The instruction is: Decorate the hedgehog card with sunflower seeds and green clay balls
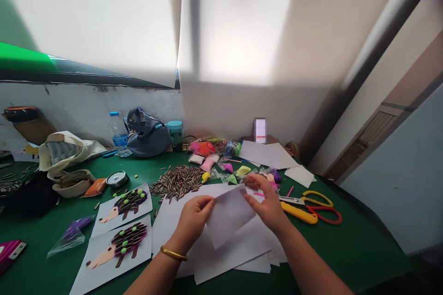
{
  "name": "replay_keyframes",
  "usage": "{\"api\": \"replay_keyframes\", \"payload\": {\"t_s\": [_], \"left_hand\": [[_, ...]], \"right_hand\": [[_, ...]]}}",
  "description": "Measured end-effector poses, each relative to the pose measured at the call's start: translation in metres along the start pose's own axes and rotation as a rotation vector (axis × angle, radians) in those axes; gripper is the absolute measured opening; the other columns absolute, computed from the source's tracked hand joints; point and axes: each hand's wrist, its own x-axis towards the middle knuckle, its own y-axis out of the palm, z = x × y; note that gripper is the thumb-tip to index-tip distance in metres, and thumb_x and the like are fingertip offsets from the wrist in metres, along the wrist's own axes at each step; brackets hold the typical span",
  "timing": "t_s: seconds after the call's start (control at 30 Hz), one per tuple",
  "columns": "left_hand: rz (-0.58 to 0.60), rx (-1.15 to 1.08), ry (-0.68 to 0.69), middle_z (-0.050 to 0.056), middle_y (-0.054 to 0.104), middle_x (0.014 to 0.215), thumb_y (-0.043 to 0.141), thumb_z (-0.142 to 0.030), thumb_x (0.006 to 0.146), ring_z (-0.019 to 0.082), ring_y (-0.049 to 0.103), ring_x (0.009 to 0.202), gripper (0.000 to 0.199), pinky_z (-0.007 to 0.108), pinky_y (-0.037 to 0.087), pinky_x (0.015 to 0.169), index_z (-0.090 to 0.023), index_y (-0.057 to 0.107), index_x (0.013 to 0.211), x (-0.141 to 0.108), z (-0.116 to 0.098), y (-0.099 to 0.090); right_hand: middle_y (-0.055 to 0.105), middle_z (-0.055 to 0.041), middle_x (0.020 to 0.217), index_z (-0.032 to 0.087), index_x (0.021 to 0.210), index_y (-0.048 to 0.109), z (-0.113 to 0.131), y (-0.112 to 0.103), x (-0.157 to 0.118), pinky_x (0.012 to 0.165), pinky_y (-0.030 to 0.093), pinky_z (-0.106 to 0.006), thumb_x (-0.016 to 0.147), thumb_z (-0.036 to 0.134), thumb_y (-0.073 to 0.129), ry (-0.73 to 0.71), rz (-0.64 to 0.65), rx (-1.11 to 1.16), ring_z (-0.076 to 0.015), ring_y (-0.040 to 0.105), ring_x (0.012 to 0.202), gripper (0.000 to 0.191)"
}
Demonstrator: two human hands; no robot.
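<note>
My left hand (194,221), with a gold bracelet at the wrist, pinches the upper left corner of a small white sheet of paper (228,216). At the sheet's right edge, my right hand (268,203) has its thumb on the paper and its fingers curled behind. The sheet is raised and tilted above a spread of larger white sheets (221,265). Left of these lie two cards with hedgehog pictures, the upper card (107,207) and the lower card (100,251), with clay bodies, dark seed spines and green dots.
A heap of striped sunflower seeds (180,182) lies behind the papers, near bagged coloured clay (204,147). Scissors (321,207) and a yellow cutter (299,212) sit at the right. A phone (260,130), water bottle (119,136) and blue bag (145,136) stand at the back.
</note>
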Motion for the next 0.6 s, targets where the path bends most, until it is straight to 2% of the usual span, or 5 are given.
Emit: {"api": "replay_keyframes", "payload": {"t_s": [0.1, 0.13, 0.2, 0.37, 0.6], "left_hand": [[0.152, 0.196, 0.143, 0.004, 0.074, 0.082, 0.060, -0.031, 0.083, 0.023, 0.064, 0.079, 0.019, 0.029, 0.044, 0.072, -0.024, 0.077, 0.082, -0.007, -0.007, 0.004], [0.194, 0.255, 0.187, 0.004, 0.073, 0.081, 0.058, -0.029, 0.084, 0.022, 0.063, 0.078, 0.019, 0.029, 0.043, 0.071, -0.025, 0.077, 0.082, -0.010, -0.009, 0.004], [0.252, 0.341, 0.245, 0.004, 0.073, 0.081, 0.057, -0.026, 0.085, 0.022, 0.063, 0.077, 0.019, 0.029, 0.042, 0.069, -0.026, 0.076, 0.082, -0.013, -0.014, 0.004], [0.264, 0.342, 0.289, 0.003, 0.072, 0.082, 0.058, -0.023, 0.084, 0.021, 0.063, 0.077, 0.016, 0.028, 0.042, 0.070, -0.026, 0.074, 0.083, -0.014, -0.017, 0.003], [0.216, 0.294, 0.328, 0.002, 0.069, 0.079, 0.059, -0.019, 0.083, 0.018, 0.061, 0.077, 0.015, 0.027, 0.043, 0.071, -0.024, 0.072, 0.078, -0.012, -0.018, 0.001]], "right_hand": [[0.070, -0.0053, 0.109, 0.030, 0.107, 0.069, 0.030, -0.003, 0.004, 0.102, 0.028, -0.048, 0.083, 0.026, 0.068, -0.248, 0.302, -0.385, -0.0275, 0.056, 0.108, 0.024], [0.072, -0.0040, 0.097, 0.029, 0.097, 0.071, 0.038, -0.001, 0.004, 0.100, 0.028, -0.047, 0.085, 0.021, 0.064, -0.281, 0.377, -0.459, -0.0248, 0.058, 0.099, 0.016], [0.072, -0.0020, 0.081, 0.026, 0.081, 0.070, 0.048, 0.005, 0.003, 0.094, 0.029, -0.043, 0.086, 0.014, 0.059, -0.309, 0.461, -0.555, -0.0204, 0.059, 0.086, 0.017], [0.069, -0.0020, 0.077, 0.022, 0.079, 0.067, 0.050, 0.017, -0.003, 0.080, 0.032, -0.034, 0.083, 0.012, 0.058, -0.297, 0.511, -0.616, -0.0177, 0.057, 0.079, 0.014], [0.066, -0.0003, 0.076, 0.021, 0.079, 0.063, 0.049, 0.016, -0.008, 0.076, 0.034, -0.031, 0.082, 0.010, 0.057, -0.218, 0.496, -0.556, -0.0162, 0.055, 0.077, 0.013]]}}
